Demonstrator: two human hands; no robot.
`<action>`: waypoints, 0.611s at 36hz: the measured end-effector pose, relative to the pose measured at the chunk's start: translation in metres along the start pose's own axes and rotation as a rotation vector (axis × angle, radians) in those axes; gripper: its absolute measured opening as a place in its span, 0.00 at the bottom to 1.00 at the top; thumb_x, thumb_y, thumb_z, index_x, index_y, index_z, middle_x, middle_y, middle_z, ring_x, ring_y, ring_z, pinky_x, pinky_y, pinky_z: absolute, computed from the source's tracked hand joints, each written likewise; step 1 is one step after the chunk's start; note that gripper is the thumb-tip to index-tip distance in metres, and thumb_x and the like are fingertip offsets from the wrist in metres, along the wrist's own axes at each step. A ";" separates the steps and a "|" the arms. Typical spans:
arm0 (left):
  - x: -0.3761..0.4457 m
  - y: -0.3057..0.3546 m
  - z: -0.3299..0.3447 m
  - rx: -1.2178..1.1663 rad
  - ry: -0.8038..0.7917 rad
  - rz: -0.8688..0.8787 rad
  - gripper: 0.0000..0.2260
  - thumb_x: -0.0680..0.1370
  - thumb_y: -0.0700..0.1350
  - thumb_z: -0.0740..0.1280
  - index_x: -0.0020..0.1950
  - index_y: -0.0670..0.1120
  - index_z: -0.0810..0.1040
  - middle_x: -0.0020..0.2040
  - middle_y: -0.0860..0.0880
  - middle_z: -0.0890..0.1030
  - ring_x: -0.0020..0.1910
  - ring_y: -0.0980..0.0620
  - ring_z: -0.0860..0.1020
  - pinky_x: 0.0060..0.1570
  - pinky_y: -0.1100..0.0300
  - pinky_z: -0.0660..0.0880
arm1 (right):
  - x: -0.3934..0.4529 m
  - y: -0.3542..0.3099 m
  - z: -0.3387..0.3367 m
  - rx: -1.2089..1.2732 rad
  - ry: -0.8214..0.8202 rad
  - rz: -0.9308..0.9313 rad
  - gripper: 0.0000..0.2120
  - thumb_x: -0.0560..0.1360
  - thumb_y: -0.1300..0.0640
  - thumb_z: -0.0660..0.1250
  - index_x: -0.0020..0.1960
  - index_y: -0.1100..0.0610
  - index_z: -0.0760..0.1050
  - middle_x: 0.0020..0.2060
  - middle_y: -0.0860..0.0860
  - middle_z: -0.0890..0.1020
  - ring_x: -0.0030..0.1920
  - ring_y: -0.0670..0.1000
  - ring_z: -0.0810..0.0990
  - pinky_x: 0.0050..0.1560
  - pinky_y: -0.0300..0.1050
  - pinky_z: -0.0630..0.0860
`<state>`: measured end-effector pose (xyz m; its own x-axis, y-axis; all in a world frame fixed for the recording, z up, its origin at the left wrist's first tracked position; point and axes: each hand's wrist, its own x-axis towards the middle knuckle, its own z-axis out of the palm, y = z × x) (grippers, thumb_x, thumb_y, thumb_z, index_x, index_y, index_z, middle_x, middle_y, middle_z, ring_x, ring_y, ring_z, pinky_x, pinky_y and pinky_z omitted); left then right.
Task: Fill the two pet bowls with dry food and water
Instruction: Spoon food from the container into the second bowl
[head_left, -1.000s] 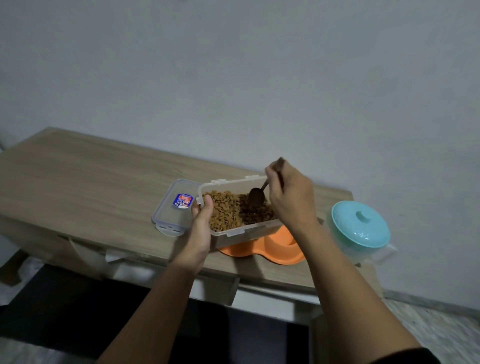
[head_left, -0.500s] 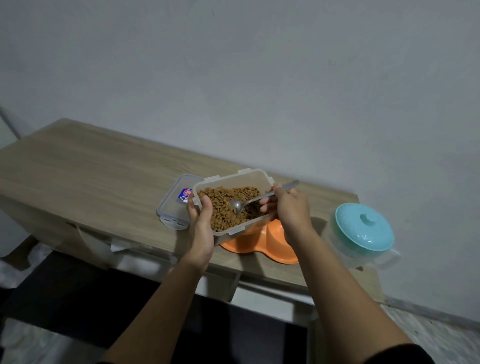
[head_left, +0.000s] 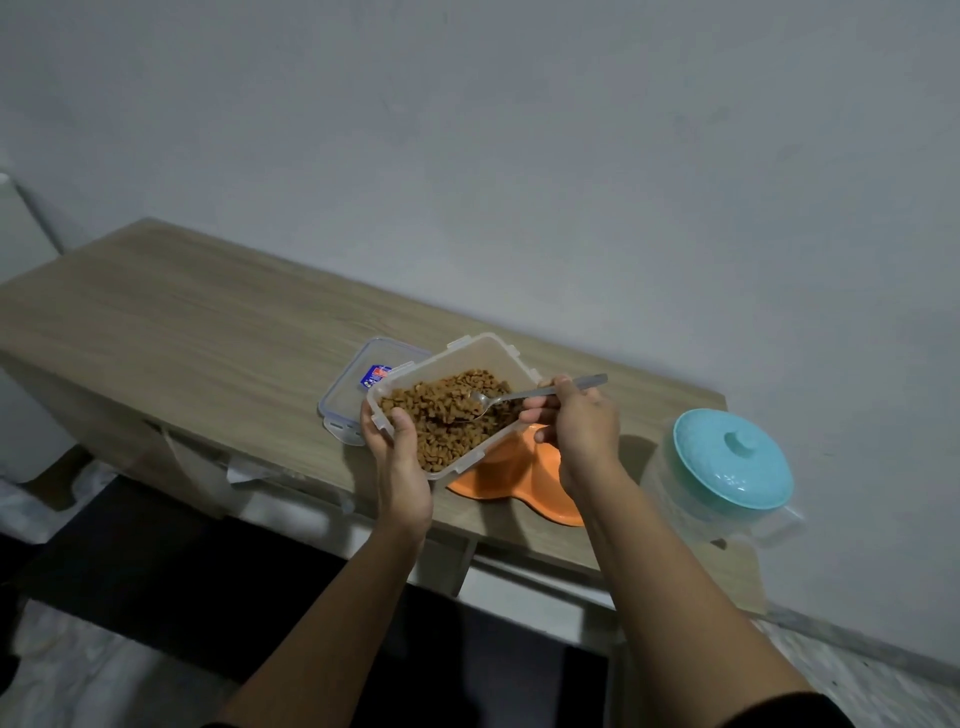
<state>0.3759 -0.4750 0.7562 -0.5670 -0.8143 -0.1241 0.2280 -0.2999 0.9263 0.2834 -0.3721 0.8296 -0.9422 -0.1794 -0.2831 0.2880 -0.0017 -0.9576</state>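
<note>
above the near edge of the wooden table (head_left: 197, 332), a clear plastic food container (head_left: 467, 358) is held up in the air, tilted so its near right side dips toward the orange double pet bowl (head_left: 511, 470) that sits on the table just under it. the container holds brown dry kibble (head_left: 441, 421), heaped across its lower half, while the far end shows bare plastic floor. its snap flaps hang loose along the rim. the container's clear lid (head_left: 358, 389), with a small blue and red sticker, lies flat on the table just behind and to the left, partly hidden by the container. only part of the pet bowl shows, and what lies in its hollows cannot be told from here. at the right end of the table stands a clear water pitcher (head_left: 675, 483) capped with a round teal lid (head_left: 732, 457) with a knob; its handle points to the near right, and its water level cannot be read.

the left hand (head_left: 400, 467) grips the container at its near left corner, thumb laid over the rim onto the kibble side and the fingers curled beneath. the right hand (head_left: 576, 431) pinches the handle of a metal spoon (head_left: 519, 397) between thumb and curled fingers, the handle's end sticking out past the knuckles to the right. the spoon's bowl rests low in the kibble near the container's middle. both forearms reach in from the bottom of the view, the right one ending in a dark sleeve.
</note>
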 end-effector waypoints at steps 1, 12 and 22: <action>0.000 -0.002 0.000 -0.021 0.012 0.003 0.23 0.84 0.47 0.54 0.78 0.49 0.54 0.69 0.43 0.68 0.63 0.48 0.73 0.49 0.63 0.76 | 0.001 0.001 0.000 0.004 0.003 0.000 0.11 0.82 0.58 0.56 0.43 0.59 0.71 0.32 0.55 0.80 0.23 0.44 0.78 0.21 0.36 0.70; 0.001 -0.013 -0.005 -0.073 0.203 0.038 0.25 0.80 0.57 0.59 0.75 0.55 0.57 0.72 0.41 0.65 0.67 0.46 0.71 0.59 0.53 0.75 | 0.013 0.003 -0.001 0.055 0.027 0.033 0.10 0.82 0.58 0.56 0.44 0.58 0.71 0.31 0.54 0.80 0.27 0.48 0.78 0.24 0.36 0.70; 0.023 -0.029 -0.014 -0.063 0.356 0.059 0.26 0.82 0.50 0.55 0.78 0.50 0.50 0.74 0.39 0.62 0.69 0.43 0.69 0.64 0.52 0.71 | 0.037 0.000 -0.011 0.121 0.104 0.032 0.10 0.82 0.59 0.56 0.43 0.57 0.71 0.33 0.56 0.80 0.26 0.46 0.79 0.20 0.36 0.69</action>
<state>0.3673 -0.4922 0.7213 -0.2433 -0.9496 -0.1976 0.3061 -0.2685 0.9133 0.2464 -0.3684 0.8185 -0.9432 -0.0783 -0.3230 0.3304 -0.1177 -0.9365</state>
